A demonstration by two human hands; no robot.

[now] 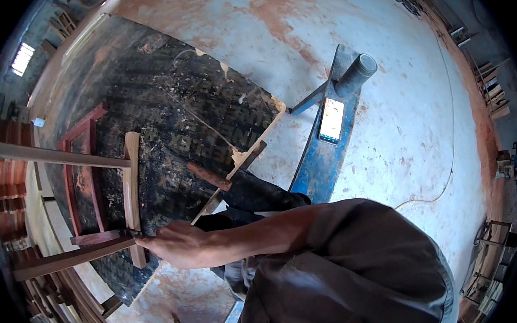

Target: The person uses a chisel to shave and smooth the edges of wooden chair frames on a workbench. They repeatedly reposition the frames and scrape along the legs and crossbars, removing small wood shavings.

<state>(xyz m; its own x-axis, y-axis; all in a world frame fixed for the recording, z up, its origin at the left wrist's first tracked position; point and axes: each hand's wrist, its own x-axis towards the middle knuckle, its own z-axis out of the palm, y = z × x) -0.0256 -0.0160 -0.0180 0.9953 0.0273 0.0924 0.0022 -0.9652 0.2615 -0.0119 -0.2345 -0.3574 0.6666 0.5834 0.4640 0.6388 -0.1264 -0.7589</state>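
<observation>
My right hand [179, 245] is closed, its fingertips pressed at the joint where a wooden rail [75, 261] meets a pale wooden crosspiece [131, 183]. A small dark thing shows at the fingertips, too small to make out. A second rail [63, 156] joins the crosspiece's far end, so the three pieces form an open frame. Beyond the crosspiece lies a reddish wooden frame [94, 193]. Closer to me on the dark, scuffed board [174, 91] rests a tool with a reddish wooden handle [210, 176]. My left hand is not in view.
A blue bench [317, 171] stands to the right, bearing a lit phone [331, 120] and a grey cylinder [356, 76]. Wood strips [63, 297] are stacked at lower left. A cable [448, 185] crosses the stained floor [389, 146]. A dark-trousered leg [256, 191] is beside the board's edge.
</observation>
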